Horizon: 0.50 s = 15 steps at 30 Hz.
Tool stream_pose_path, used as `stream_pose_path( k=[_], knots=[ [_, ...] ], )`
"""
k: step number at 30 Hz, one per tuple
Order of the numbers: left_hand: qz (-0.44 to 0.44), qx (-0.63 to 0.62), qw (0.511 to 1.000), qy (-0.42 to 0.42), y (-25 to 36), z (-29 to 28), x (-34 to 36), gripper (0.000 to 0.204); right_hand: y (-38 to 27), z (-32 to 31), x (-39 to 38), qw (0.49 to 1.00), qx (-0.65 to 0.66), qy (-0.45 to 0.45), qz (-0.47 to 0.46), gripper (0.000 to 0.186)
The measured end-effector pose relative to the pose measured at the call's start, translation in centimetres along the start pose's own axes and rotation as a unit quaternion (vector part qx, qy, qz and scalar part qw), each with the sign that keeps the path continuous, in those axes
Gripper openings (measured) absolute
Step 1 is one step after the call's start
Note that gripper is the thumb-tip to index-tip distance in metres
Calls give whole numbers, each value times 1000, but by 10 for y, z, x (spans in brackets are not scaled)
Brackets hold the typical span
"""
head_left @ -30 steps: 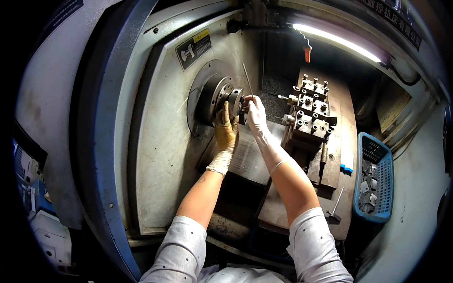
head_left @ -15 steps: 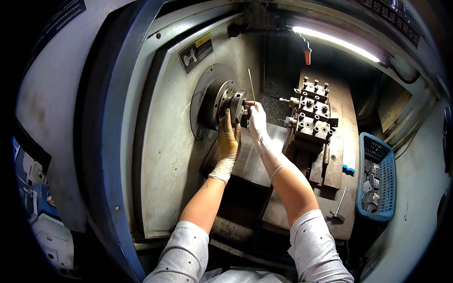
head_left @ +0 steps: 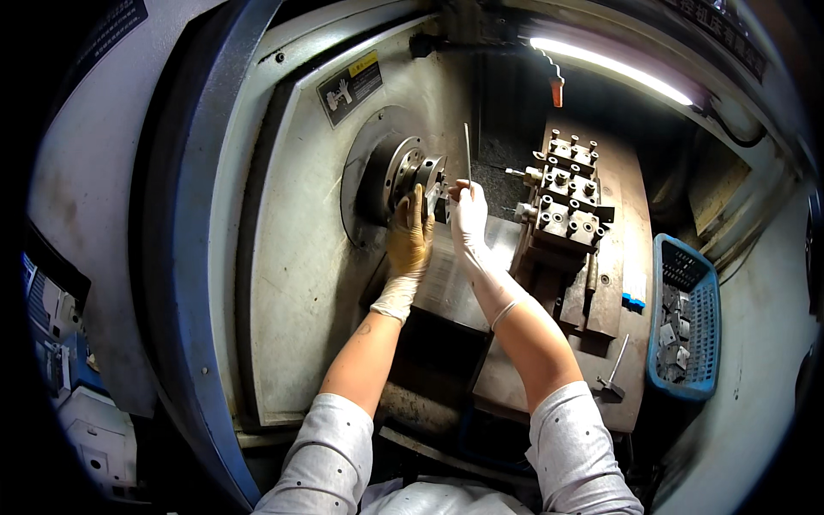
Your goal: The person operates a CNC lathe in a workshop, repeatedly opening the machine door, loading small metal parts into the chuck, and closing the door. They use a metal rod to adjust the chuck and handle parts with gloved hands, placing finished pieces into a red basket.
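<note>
A round metal lathe chuck [head_left: 426, 167] projects from the spindle plate on the machine's inner wall. My left hand [head_left: 410, 239], in a stained yellowish glove, lies along the chuck's near side with its fingers stretched out. Just right of the chuck, my right hand [head_left: 468, 215], in a white glove, pinches the lower end of a thin metal rod [head_left: 468, 154]. The rod points upward, nearly upright. Whatever sits in the chuck's jaws is too small and partly hidden to name.
Tool holder blocks [head_left: 566, 193] with several bolts stand to the right on the slide. A T-shaped wrench [head_left: 613, 378] lies on the slide's near part. Farther right is a blue plastic basket [head_left: 711, 326] of metal pieces. A tube lamp [head_left: 609, 70] shines overhead.
My right hand has moved slightly right, away from the chuck, and the rod stands more upright. My left hand stays against the chuck; the whole view has shifted a little.
</note>
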<state>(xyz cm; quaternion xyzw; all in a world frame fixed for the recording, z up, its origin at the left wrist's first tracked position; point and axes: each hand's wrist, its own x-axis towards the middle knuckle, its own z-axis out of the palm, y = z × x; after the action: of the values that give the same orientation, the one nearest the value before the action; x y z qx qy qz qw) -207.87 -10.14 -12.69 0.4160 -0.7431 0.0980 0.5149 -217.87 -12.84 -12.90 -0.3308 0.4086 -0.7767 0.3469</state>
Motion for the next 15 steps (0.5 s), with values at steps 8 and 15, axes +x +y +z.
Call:
stream_pose_path(
  k=[8,15],
  knots=[
    [216,216,950,-72,-10,-19,22,53,-57,-13,-80,995,-41,-63,69,20],
    [308,234,907,-168,1,-31,60,66,-135,-58,-189,952,84,-178,234,18]
  ],
)
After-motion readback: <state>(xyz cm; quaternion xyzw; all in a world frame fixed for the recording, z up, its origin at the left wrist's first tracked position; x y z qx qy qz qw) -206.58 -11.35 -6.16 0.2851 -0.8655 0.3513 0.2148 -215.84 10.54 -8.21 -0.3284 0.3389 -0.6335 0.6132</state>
